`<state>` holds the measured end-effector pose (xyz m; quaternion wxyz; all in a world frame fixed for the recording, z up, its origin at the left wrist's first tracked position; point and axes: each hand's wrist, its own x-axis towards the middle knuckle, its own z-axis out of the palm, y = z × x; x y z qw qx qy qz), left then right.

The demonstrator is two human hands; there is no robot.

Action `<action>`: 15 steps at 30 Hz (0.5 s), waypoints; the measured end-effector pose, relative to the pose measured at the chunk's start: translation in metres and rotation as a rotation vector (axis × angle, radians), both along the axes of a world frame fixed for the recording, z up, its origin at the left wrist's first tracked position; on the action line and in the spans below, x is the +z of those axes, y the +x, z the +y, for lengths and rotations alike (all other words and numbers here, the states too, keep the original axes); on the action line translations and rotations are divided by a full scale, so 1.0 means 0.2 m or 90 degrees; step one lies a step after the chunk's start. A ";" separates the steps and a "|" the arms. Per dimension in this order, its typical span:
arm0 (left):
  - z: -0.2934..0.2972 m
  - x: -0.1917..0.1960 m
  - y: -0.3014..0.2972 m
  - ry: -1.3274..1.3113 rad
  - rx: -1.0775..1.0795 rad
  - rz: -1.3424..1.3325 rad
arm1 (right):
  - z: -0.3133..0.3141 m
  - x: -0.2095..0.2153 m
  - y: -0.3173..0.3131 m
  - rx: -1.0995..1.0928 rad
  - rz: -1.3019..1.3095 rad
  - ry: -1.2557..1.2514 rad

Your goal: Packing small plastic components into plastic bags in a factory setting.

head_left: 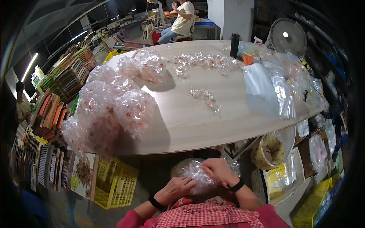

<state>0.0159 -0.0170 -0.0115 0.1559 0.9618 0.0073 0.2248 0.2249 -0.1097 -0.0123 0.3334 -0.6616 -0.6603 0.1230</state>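
A bulging clear plastic bag [197, 171] rests at my lap, below the table's near edge. My left hand [178, 189] has its curled fingers on the bag's left side. From the right, my right hand [218, 169] grips the gathered plastic near the bag's top. What fills this bag is hard to make out under the glare. On the table ahead, several stuffed clear bags [133, 106] with small orange-red items inside are heaped at the left. A few small clear packets [205, 99] lie in the middle, and a row of more packets [207, 62] stretches behind them.
The pale table [182, 129] curves across in front of me. Flat plastic sheets [262, 81], a black cylinder [234, 45] and a fan [288, 36] are at the right. A yellow crate [115, 182] stands low left, a bin [267, 150] low right. Another person [183, 19] sits beyond the table.
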 end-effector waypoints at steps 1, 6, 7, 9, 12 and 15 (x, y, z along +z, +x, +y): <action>-0.01 -0.02 -0.03 -0.024 -0.021 0.030 | -0.03 -0.02 0.02 -0.002 0.009 -0.030; 0.07 0.01 -0.04 -0.045 -0.020 0.049 | -0.05 -0.09 0.05 -0.024 0.089 -0.037; 0.08 0.05 0.00 -0.022 0.012 0.052 | -0.06 -0.08 0.07 -0.026 0.090 -0.097; 0.09 0.08 0.10 0.036 0.024 0.001 | -0.06 -0.06 0.10 -0.030 0.086 -0.150; 0.11 0.00 0.15 0.028 -0.026 0.120 | -0.09 -0.09 0.09 -0.003 0.120 -0.095; 0.09 0.04 0.20 0.006 -0.077 0.278 | -0.16 -0.12 0.10 -0.061 0.322 -0.109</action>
